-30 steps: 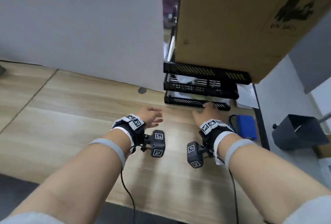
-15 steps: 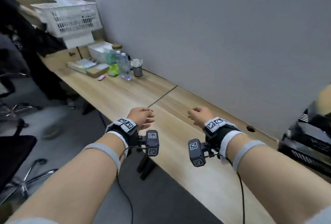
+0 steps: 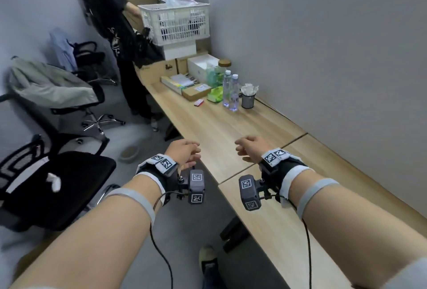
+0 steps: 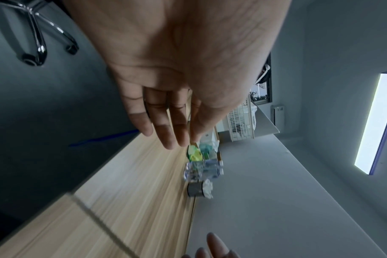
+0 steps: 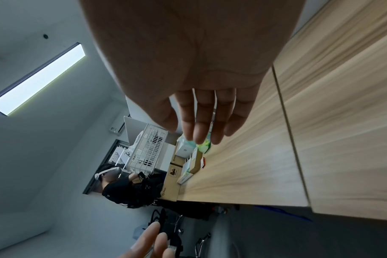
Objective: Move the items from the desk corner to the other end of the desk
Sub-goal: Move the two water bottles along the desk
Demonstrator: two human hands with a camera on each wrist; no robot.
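Pale wood desk [image 3: 231,131] runs ahead of me to the far corner, where two water bottles [image 3: 231,92], a mesh cup [image 3: 248,100], a green packet [image 3: 215,94] and flat boxes [image 3: 196,92] cluster, well apart from my hands. My left hand [image 3: 182,152] and right hand [image 3: 250,150] hover empty, fingers loosely extended. I judge the bottles light but slick and easily toppled, best gripped mid-body; the packet looks soft.

Bare desk [image 3: 221,131] before far clutter [image 3: 231,91]
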